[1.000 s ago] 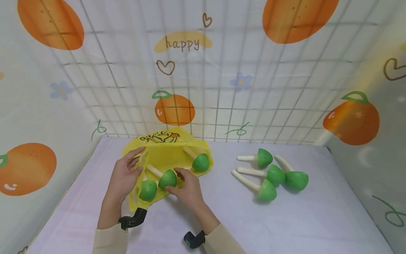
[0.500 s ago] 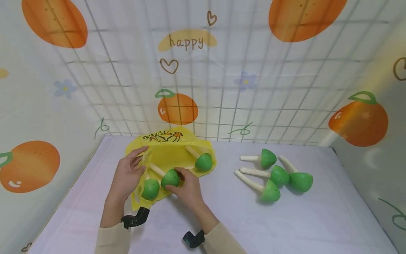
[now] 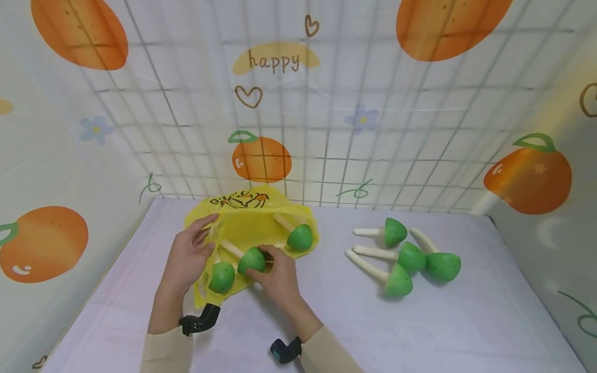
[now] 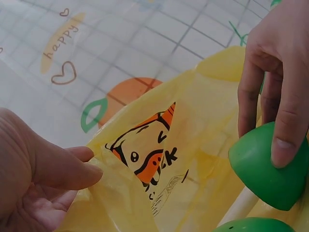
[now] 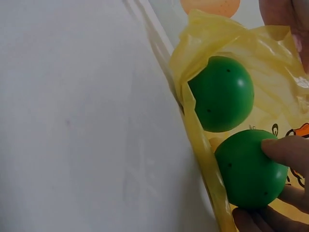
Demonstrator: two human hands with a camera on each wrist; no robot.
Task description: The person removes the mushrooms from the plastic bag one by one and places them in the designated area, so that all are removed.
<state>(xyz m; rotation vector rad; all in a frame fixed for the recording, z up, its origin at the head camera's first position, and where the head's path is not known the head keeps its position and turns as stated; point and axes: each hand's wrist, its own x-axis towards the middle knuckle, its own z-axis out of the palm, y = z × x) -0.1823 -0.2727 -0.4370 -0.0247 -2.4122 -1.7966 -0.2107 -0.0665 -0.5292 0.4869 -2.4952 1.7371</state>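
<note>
A yellow plastic bag (image 3: 247, 225) lies with its mouth toward the person, three green-capped, white-stemmed pieces in it. My left hand (image 3: 186, 256) pinches the bag's left edge between thumb and fingers; the left wrist view shows this hand (image 4: 48, 174) too. With thumb and fingers my right hand (image 3: 279, 274) grips the cap of the middle green piece (image 3: 251, 260), whose stem points into the bag. Beside it on the left is another green piece (image 3: 222, 277), and a third green piece (image 3: 300, 238) lies at the bag's right side. In the right wrist view, the gripped cap (image 5: 251, 169) sits at the bag's edge.
Several more green-capped pieces lie grouped on the right of the table, among them one at the back (image 3: 395, 232) and one at the front (image 3: 398, 281). A patterned cloth (image 3: 298, 114) with a grid behind it stands along the back of the white table (image 3: 443, 326).
The view has shifted slightly since the first frame. My right hand and the gripped cap have moved very little; my left hand keeps its place at the bag's edge.
</note>
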